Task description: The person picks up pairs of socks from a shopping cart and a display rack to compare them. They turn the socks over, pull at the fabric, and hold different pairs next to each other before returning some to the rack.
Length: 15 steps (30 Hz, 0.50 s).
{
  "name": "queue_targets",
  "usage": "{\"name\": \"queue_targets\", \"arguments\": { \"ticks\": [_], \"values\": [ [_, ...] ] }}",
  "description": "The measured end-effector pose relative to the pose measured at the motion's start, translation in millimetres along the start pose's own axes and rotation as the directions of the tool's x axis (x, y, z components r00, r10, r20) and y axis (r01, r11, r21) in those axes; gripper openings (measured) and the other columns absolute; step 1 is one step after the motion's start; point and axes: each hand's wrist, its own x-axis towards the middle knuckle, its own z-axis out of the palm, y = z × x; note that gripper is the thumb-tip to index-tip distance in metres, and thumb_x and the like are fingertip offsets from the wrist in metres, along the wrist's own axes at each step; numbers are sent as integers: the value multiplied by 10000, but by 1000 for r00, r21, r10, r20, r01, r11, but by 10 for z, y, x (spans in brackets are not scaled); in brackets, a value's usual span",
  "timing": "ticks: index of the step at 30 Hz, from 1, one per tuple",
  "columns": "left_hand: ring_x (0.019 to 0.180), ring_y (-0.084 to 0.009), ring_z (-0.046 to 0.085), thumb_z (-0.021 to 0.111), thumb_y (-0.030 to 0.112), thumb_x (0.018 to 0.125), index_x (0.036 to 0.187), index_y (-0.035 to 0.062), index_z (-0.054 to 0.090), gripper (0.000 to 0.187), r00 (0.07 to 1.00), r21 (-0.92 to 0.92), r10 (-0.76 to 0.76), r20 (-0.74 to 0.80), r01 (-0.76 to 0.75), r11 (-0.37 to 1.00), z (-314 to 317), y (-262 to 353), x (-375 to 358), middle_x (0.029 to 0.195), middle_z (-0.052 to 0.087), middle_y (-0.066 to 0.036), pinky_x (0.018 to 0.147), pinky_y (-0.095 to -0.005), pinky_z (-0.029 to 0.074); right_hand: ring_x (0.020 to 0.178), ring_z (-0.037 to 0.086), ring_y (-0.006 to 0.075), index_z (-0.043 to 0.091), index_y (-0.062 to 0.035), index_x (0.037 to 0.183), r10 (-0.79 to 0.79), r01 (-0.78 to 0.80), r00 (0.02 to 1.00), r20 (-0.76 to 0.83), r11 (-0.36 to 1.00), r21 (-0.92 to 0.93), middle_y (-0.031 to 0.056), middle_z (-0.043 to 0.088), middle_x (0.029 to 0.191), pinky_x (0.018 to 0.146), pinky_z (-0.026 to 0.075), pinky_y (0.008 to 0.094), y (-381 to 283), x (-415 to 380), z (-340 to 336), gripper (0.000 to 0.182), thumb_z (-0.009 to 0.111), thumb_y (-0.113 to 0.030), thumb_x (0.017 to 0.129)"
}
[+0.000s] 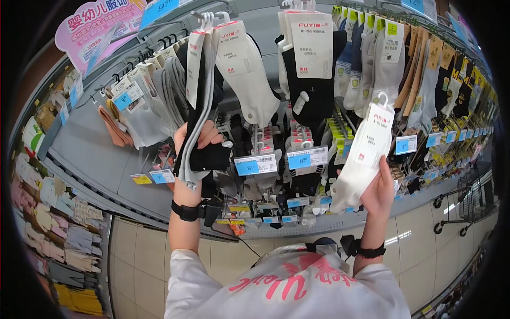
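Observation:
My right hand [379, 189] holds a pair of white socks [348, 178] by its lower side. The pack has a white FUYI card and a small plastic hook at its top, and it is off the rack. My left hand [210, 134] is among the hanging socks at the left, its fingers curled round black socks [211, 157]. Grey and black socks [197, 133] hang in front of its wrist side and hide part of the hand. Close by, white socks [245, 74] and black socks [309, 69] with FUYI cards hang from hooks.
Blue price tags [255, 165] stick out below the upper hooks. More socks [382, 58] fill the rack to the right, and grey socks [170, 90] hang at the left. Folded clothes [58, 212] lie at far left. A wheeled black cart [470, 204] stands on the tiled floor [414, 239].

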Motion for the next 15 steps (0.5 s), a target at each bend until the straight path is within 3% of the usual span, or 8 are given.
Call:
{"name": "queue_targets", "arguments": {
  "ticks": [1,3,7,11,15],
  "values": [
    [412,-59,310,408,128,827,737,77,342,123,1000,11,-7,-3,7,1000,-3,16,0,497,319,27,533,-211,269,1123,385,313,234,-43,1266,14,-15,997,70,1000,10,146,380,1231,935,269,529,-32,24,66,450,293,-289,893],
    [417,-59,315,411,122,829,738,76,344,122,1000,7,-24,7,24,1000,5,34,1,497,319,26,532,-210,268,1121,383,328,225,-56,1271,13,-14,999,47,1000,15,157,372,1234,918,258,576,-97,98,123,454,294,-297,892],
    [427,-61,311,412,114,825,753,74,349,104,999,9,-44,-12,45,999,9,28,-3,495,316,27,541,-215,270,1142,360,324,226,-14,1263,34,-38,985,169,999,20,168,362,1243,953,254,511,-226,262,170,467,300,-290,892],
    [452,-73,342,436,103,819,768,81,334,117,985,-64,-108,132,117,991,13,-31,12,530,340,27,586,-226,291,1152,355,302,247,-14,1256,71,-88,972,226,994,67,165,360,1248,969,251,480,-302,400,86,457,317,-279,891],
    [438,-72,323,399,130,835,758,81,331,113,986,-51,-105,132,112,992,25,-89,-2,522,313,22,561,-227,271,1139,374,298,251,-10,1251,35,-38,983,178,999,15,163,366,1242,958,282,461,-312,451,115,446,333,-259,890]
  ]
}}
